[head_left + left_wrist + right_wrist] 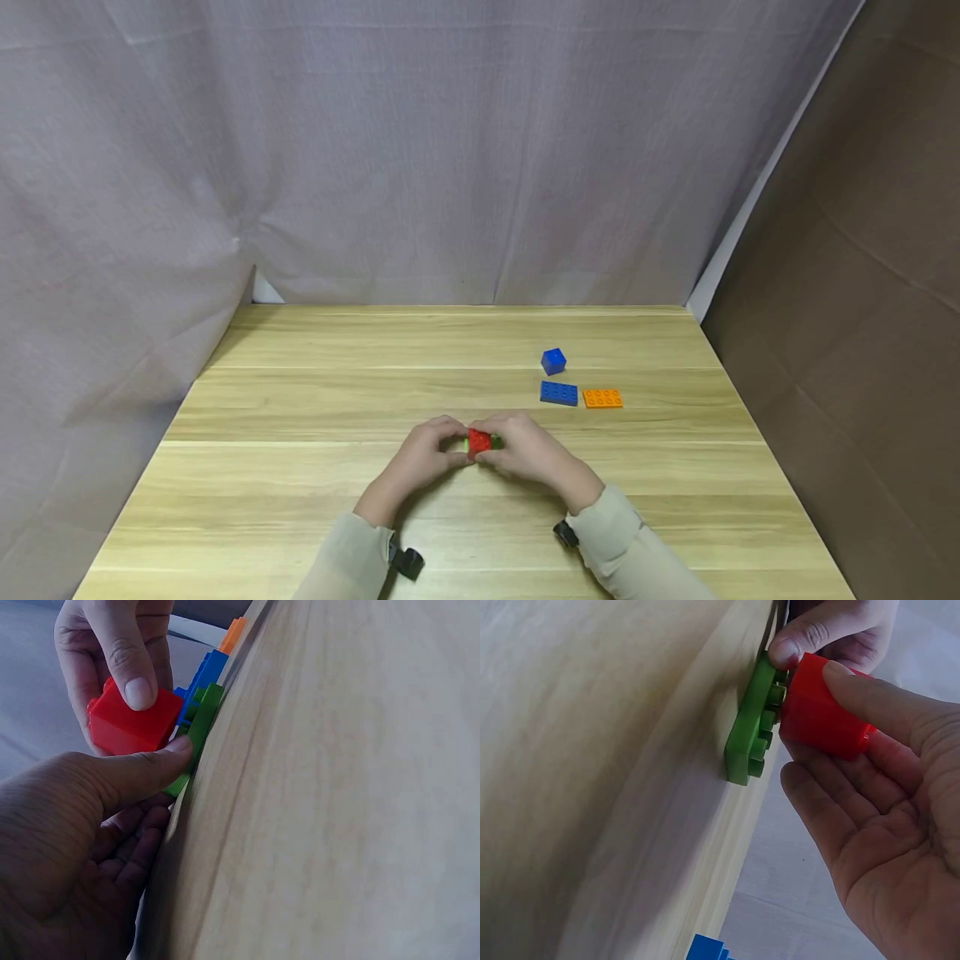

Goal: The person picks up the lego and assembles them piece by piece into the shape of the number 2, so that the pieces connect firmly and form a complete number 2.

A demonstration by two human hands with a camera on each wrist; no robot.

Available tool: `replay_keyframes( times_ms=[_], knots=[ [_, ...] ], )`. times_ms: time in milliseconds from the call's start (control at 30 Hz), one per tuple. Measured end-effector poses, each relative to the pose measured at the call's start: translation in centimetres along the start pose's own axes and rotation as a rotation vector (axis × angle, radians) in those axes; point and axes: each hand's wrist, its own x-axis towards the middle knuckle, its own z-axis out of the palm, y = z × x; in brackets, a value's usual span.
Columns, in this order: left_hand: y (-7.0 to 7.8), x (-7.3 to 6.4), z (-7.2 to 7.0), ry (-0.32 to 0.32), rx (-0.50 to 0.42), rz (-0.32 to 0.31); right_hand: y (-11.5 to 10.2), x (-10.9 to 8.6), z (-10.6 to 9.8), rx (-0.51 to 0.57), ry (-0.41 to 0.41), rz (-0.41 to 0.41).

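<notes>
Over the wooden table, my right hand (531, 450) pinches a red toy building brick (821, 709) between thumb and fingers. Just beneath the red brick is a flat green studded brick (748, 731), lying on the tabletop with its studs up. The red brick sits right at the studs near one end; whether it is seated on them I cannot tell. My left hand (423, 457) steadies that end of the green brick, its thumb (161, 761) against it and the other fingers curled at the side. In the head view, both hands hide most of the green brick.
Beyond the right hand lie a flat blue studded brick (558, 393) and a flat orange one (603, 398), side by side. A blue cube-shaped brick (553, 361) stands farther back. Grey cloth (390, 167) hangs behind the table (300, 400), and brown cloth (847, 275) hangs at the right.
</notes>
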Motion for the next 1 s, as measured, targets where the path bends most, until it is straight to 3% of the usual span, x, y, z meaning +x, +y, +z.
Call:
replay_keyframes(
  times_ms=[500, 1000],
  knots=[
    [0.05, 0.02, 0.00, 0.008, 0.007, -0.002, 0.05, 0.23, 0.24, 0.025, 0.006, 0.022],
    [0.08, 0.07, -0.36, -0.035, 0.021, 0.002, 0.55, 0.28, 0.44, 0.011, 0.023, 0.019]
  ],
)
